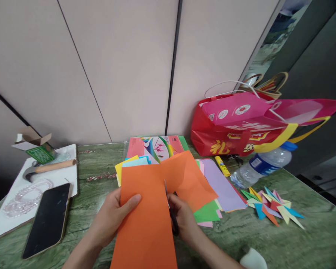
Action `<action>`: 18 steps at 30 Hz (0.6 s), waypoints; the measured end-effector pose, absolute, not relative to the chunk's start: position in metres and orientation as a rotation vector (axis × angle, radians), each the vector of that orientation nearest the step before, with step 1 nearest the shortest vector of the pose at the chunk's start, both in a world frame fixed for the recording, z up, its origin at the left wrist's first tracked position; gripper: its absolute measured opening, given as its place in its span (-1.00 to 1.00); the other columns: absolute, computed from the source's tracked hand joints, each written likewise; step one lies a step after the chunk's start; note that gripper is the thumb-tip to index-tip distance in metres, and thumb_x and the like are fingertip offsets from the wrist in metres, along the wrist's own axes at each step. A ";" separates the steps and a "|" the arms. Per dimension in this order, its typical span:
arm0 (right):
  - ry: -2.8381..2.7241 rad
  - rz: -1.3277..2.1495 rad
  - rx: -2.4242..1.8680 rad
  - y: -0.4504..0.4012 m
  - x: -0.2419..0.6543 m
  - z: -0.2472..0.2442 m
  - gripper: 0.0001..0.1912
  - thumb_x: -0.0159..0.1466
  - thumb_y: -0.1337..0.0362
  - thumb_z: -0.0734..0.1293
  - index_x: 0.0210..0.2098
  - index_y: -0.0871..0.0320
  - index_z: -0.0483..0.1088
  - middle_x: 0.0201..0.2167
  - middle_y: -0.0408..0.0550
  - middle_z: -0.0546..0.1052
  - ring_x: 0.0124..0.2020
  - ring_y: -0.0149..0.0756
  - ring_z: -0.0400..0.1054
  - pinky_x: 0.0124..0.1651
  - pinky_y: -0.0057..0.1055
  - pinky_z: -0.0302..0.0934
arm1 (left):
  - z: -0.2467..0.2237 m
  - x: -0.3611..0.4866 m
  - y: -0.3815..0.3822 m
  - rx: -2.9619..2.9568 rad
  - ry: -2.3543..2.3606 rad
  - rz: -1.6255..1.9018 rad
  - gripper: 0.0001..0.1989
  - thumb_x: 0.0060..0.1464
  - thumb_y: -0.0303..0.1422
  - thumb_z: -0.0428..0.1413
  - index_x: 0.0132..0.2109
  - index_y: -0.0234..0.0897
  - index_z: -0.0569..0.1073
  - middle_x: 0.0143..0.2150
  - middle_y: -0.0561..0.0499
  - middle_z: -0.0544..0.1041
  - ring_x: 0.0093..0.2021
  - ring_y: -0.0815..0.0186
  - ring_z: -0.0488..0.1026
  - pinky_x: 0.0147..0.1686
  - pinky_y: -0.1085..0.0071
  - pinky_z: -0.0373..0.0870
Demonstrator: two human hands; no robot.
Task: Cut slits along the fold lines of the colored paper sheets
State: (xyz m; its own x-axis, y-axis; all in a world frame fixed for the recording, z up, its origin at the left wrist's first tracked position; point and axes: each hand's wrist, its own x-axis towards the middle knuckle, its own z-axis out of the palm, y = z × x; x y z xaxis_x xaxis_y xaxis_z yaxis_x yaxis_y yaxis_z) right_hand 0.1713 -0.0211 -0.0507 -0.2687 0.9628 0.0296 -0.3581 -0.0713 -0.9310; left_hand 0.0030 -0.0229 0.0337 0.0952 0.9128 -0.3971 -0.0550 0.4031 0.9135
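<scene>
My left hand (113, 213) grips a sheet of orange paper (145, 231) by its left edge, thumb on top. In my right hand (183, 216) is a pair of scissors (173, 220) with dark handles, its blade set in a long cut through the sheet. Right of the cut, the strip of orange paper folds away over my right hand. Behind the sheet lie yellow and light blue papers (136, 161). Green paper (208, 212) and purple paper (222, 185) show to its right.
A phone (47, 220), a hammer (50, 167) and a green box (40, 149) are at the left. On the right stand a red bag (201, 127), a water bottle (261, 168), a glue stick (222, 166) and folded paper pieces (274, 205). A wall rises behind.
</scene>
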 end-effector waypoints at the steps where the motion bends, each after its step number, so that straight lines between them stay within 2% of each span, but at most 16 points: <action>1: -1.097 1.573 -0.810 -0.021 0.171 -0.051 -0.77 -0.05 0.24 0.45 -0.40 0.15 0.42 -0.51 -0.17 0.51 -0.49 -0.32 0.35 -0.57 -0.53 0.13 | 0.033 0.002 -0.022 0.890 1.261 0.873 -0.75 -0.15 -0.21 0.22 -0.33 -0.27 0.46 -0.42 0.01 0.61 -0.49 0.29 0.51 -0.48 0.42 0.44; 5: -1.099 1.559 -0.821 -0.020 0.171 -0.050 -0.80 -0.06 0.26 0.45 -0.46 0.15 0.39 -0.60 -0.21 0.47 -0.55 -0.37 0.29 -0.57 -0.53 0.10 | 0.033 0.003 -0.022 0.870 1.254 0.885 -0.75 -0.15 -0.21 0.22 -0.32 -0.26 0.46 -0.42 0.01 0.61 -0.48 0.27 0.52 -0.48 0.41 0.45; 9: -1.139 1.528 -0.824 -0.020 0.172 -0.049 -0.79 -0.08 0.29 0.46 -0.50 0.15 0.35 -0.58 -0.21 0.45 -0.55 -0.40 0.25 -0.52 -0.52 0.12 | 0.035 0.004 -0.023 0.850 1.259 0.891 -0.74 -0.17 -0.22 0.24 -0.32 -0.26 0.46 -0.42 0.01 0.61 -0.48 0.27 0.52 -0.48 0.41 0.45; 14: -1.149 1.546 -0.781 -0.019 0.174 -0.051 -0.75 -0.09 0.33 0.47 -0.49 0.15 0.32 -0.63 -0.27 0.38 -0.60 -0.46 0.20 -0.49 -0.52 0.10 | 0.035 0.004 -0.023 0.826 1.249 0.894 -0.73 -0.19 -0.22 0.25 -0.33 -0.27 0.46 -0.43 0.01 0.61 -0.50 0.28 0.51 -0.50 0.41 0.45; 18: -1.133 1.559 -0.758 -0.018 0.174 -0.054 -0.72 -0.11 0.31 0.49 -0.46 0.14 0.32 -0.60 -0.24 0.40 -0.57 -0.42 0.23 -0.49 -0.51 0.11 | 0.035 0.004 -0.023 0.833 1.252 0.898 -0.73 -0.19 -0.22 0.25 -0.34 -0.27 0.45 -0.44 0.02 0.60 -0.51 0.30 0.50 -0.52 0.43 0.44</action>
